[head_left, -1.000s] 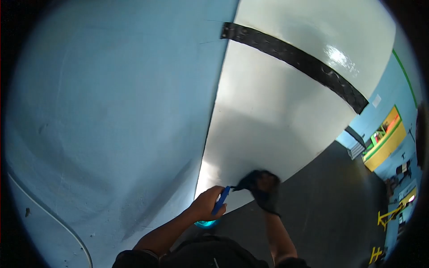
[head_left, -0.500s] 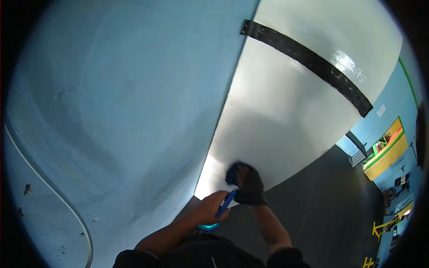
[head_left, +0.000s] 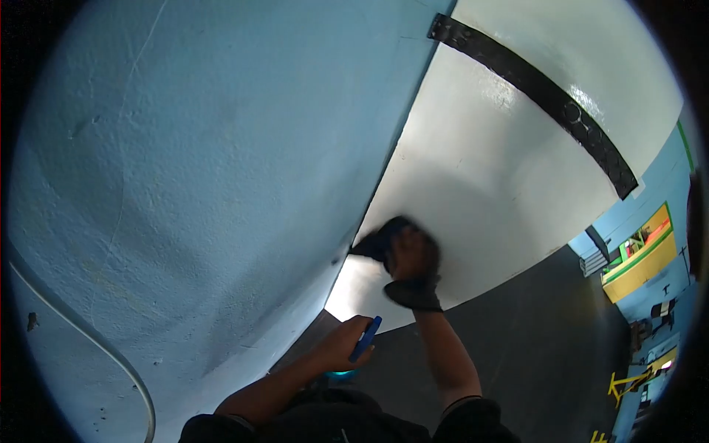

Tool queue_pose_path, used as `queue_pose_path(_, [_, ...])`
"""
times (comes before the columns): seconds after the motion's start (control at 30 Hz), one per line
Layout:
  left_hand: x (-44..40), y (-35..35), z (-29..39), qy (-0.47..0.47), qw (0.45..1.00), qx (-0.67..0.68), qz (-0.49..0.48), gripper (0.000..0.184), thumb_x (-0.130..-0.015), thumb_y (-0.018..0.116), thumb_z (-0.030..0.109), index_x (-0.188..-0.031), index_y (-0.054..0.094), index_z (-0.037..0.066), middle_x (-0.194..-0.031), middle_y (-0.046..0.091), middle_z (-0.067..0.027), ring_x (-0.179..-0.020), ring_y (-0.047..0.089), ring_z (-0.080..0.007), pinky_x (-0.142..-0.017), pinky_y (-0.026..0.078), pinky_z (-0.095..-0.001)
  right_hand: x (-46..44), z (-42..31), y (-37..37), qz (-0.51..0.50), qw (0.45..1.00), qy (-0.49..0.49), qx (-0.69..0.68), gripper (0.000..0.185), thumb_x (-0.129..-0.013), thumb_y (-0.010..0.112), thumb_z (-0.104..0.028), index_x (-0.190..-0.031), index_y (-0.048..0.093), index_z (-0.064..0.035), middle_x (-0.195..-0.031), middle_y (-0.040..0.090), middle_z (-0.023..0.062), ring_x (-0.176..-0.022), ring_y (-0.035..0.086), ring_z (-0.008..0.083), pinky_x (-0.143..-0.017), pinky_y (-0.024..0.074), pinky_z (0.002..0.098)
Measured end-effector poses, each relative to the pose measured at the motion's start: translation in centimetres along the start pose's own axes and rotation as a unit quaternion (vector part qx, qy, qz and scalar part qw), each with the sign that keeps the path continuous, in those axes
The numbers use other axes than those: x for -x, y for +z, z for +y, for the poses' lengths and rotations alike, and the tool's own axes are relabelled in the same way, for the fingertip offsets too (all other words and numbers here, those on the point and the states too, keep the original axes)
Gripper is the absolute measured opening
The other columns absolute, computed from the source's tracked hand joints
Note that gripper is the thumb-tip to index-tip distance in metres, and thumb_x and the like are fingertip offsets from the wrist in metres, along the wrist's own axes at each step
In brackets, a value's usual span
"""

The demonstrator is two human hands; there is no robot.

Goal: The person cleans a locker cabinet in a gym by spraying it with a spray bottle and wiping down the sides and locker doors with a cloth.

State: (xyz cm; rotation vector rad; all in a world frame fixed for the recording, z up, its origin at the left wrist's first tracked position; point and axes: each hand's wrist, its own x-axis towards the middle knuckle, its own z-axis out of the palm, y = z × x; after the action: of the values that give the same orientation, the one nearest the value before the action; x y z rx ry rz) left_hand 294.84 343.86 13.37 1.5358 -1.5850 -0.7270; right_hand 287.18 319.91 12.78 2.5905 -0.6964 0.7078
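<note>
My right hand (head_left: 410, 255), blurred by motion, presses a dark cloth (head_left: 375, 242) against a smooth white panel (head_left: 480, 177). Some of the dark fabric hangs around the wrist, and one corner reaches the panel's left edge by the blue wall. Lower down, my left hand (head_left: 346, 344) is closed around what looks like a spray bottle with a blue head (head_left: 365, 340). A teal part shows beneath that hand, close to my body. Most of the bottle is hidden.
A black textured strip (head_left: 546, 85) crosses the panel's upper part. The rough light-blue wall (head_left: 221, 184) fills the left side, with a pale cable (head_left: 88, 332) along it. Dark floor (head_left: 532, 347) lies below right. A yellow counter (head_left: 639, 255) and yellow metal frames stand farther off.
My right hand has moved up the panel with the cloth, whose corner now spreads left towards the wall edge. My left hand stays low with the bottle. The view has shifted slightly.
</note>
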Motion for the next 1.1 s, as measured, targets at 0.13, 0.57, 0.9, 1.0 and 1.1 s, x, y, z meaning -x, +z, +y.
queue_pose_path(0.13, [1.2, 0.5, -0.8, -0.012, 1.0, 0.026, -0.009, 0.056, -0.082, 0.065, 0.022, -0.126, 0.042, -0.004, -0.114, 0.052, -0.0247, -0.101, 0.056, -0.0394, -0.086, 0.046, -0.0449, 8.9, 2.6, -0.4, -0.057, 0.989, -0.079, -0.115, 0.029, -0.082, 0.06, -0.02, -0.107, 0.059, -0.0069, -0.124, 0.053, 0.0181, -0.112, 0.05, 0.0333, -0.094, 0.0393, 0.0489])
queue_pose_path(0.57, [-1.7, 3.4, -1.3, 0.02, 1.0, 0.009, -0.002, 0.057, -0.084, 0.066, 0.026, -0.126, 0.042, -0.004, -0.111, 0.054, -0.0257, -0.096, 0.059, -0.0396, -0.084, 0.047, -0.0432, 5.9, 4.0, -1.5, 0.125, 0.969, 0.165, 0.136, 0.05, -0.081, 0.058, -0.037, -0.119, 0.057, -0.0033, -0.123, 0.05, 0.0286, -0.119, 0.041, 0.0513, -0.097, 0.0297, 0.0667])
queue_pose_path(0.9, [-2.1, 5.4, -2.6, -0.059, 0.997, 0.047, 0.026, 0.057, -0.084, 0.068, 0.03, -0.127, 0.044, 0.001, -0.105, 0.056, -0.0202, -0.094, 0.06, -0.0316, -0.081, 0.048, -0.0386, 6.2, 5.4, -3.3, 0.204, 0.961, 0.155, 0.101, 0.053, -0.082, 0.061, -0.036, -0.122, 0.059, -0.0012, -0.14, 0.035, 0.0315, -0.128, 0.028, 0.0569, -0.101, 0.0216, 0.0683])
queue_pose_path(1.0, [-3.0, 6.6, -4.9, -0.048, 0.996, 0.069, 0.043, 0.056, -0.084, 0.069, 0.029, -0.126, 0.045, 0.001, -0.105, 0.057, -0.0195, -0.089, 0.062, -0.0282, -0.078, 0.05, -0.0379, 2.0, 3.8, -5.3, 0.231, 0.93, 0.245, 0.15, 0.059, -0.08, 0.06, -0.041, -0.128, 0.057, -0.0074, -0.138, 0.037, 0.0325, -0.134, 0.02, 0.0541, -0.102, 0.013, 0.0715])
queue_pose_path(1.1, [-4.2, 6.9, -7.3, -0.061, 0.993, 0.092, 0.036, 0.054, -0.084, 0.069, 0.029, -0.125, 0.046, 0.002, -0.107, 0.057, -0.0193, -0.089, 0.063, -0.0256, -0.078, 0.05, -0.0378, 3.3, 2.7, -1.1, 0.214, 0.945, 0.193, 0.153, 0.062, -0.084, 0.058, -0.038, -0.134, 0.048, -0.0012, -0.144, 0.029, 0.0318, -0.135, 0.017, 0.0547, -0.104, 0.0114, 0.0693])
